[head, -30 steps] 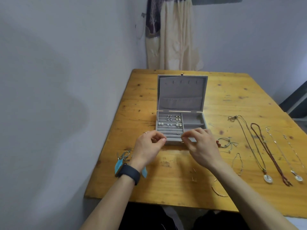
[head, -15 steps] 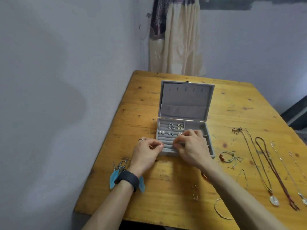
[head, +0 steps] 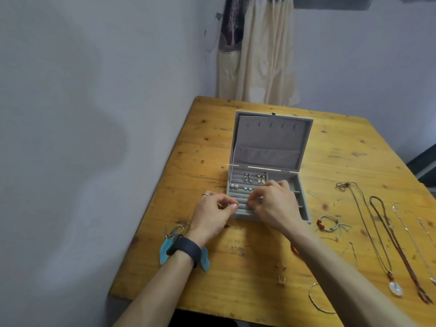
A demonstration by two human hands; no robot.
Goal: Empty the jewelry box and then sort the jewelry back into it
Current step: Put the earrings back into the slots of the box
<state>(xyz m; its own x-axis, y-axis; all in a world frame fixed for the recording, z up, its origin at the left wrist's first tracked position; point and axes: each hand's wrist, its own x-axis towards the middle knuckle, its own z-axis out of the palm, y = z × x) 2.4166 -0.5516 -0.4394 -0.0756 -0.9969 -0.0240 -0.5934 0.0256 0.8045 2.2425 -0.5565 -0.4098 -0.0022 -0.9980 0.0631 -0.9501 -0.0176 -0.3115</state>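
Jewelry box (head: 269,142) lid up | earrings (head: 248,178) in ring rows | left hand (head: 210,215), right hand (head: 276,206) curled; grasp unclear

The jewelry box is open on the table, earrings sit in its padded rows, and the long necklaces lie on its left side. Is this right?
No. The head view shows the long necklaces to the right of the jewelry box, not the left. The box is open on the table, with earrings in its padded rows.

Black wristband (head: 186,249); silver ring (head: 205,194) on left grip (head: 212,217).
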